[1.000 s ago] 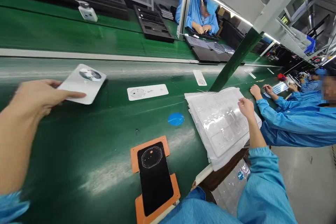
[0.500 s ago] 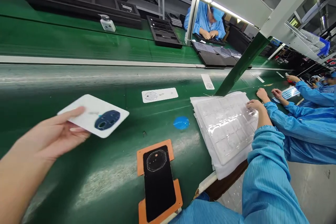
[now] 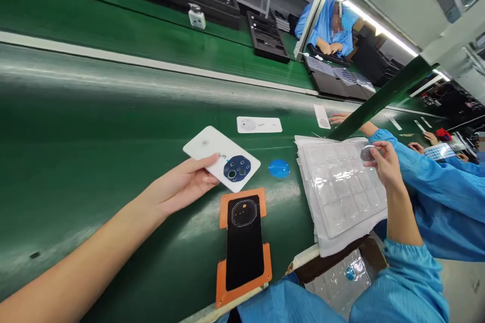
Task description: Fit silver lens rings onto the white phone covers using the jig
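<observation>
My left hand (image 3: 189, 179) pinches a white phone back panel (image 3: 202, 146) by its edge, thumb on top. The panel has a dark blue camera area with several holes. It is held above the green bench, just beyond an orange fixture (image 3: 223, 278) with a black phone-shaped pad (image 3: 245, 255). My right hand (image 3: 388, 164) is closed on a small round dark translucent disc (image 3: 367, 153), over the far right part of a clear plastic tray (image 3: 341, 189) with square pockets. A blue round film (image 3: 279, 168) lies between panel and tray.
White panels (image 3: 267, 124) lie farther back; a co-worker's hand (image 3: 339, 118) reaches to another panel (image 3: 321, 117). A green slanted post (image 3: 382, 98) rises behind the tray. Below the bench edge, a box (image 3: 333, 285) holds clear trays. Another co-worker (image 3: 328, 30) sits across.
My left hand has brought the panel right, closer to the fixture. My right hand has lifted off the tray with the round disc. A co-worker's hand has reached toward the farther panel. The view has shifted.
</observation>
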Demonstrator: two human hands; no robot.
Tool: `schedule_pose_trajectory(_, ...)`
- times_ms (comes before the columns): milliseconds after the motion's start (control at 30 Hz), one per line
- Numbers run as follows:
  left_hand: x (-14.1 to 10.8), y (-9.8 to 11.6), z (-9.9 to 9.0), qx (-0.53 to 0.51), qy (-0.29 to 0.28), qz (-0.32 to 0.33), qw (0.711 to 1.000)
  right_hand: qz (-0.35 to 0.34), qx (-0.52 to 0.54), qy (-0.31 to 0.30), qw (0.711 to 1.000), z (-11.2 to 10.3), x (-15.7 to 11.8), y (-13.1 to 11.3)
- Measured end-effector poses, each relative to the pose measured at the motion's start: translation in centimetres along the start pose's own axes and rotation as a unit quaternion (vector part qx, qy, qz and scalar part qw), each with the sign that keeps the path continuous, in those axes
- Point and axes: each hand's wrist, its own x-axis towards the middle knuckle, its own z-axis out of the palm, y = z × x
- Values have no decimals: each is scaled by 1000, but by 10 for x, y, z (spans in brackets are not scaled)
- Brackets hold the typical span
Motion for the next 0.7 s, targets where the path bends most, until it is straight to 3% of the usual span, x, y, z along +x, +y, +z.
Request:
schedule_pose_trajectory(67,-4,1,5,-11,66,53,996,36,123,-98,987,33,-45,-28)
schedule_pose_trajectory(167,-8,5,9,-37,88,74,993,95,212,-227,946,86,-112,-67)
schedule_pose_trajectory(233,-8,7,8,-31,76,93,992,121,243,-268,924,121,-148,-84)
schedule_pose_trajectory(300,-7,7,4,-10,46,118,992,116,244,-272,924,152,-175,-92)
schedule_pose_trajectory(367,-6,8,-1,3,32,141,990,50,198,-250,947,177,-194,-93)
schedule_pose_trajectory(433,-5,9,-5,-3,39,152,988,-98,110,-206,967,195,-205,-92)
schedule_pose_trajectory(467,-5,10,-6,-7,43,153,987,-188,61,-180,964,201,-208,-91)
schedule_pose_trajectory(567,-5,12,-6,-12,30,151,988,-396,-63,-124,908,213,-215,-91)
schedule_pose_trajectory(700,-7,13,-4,-6,15,158,987,-469,-157,-143,857,220,-223,-96)
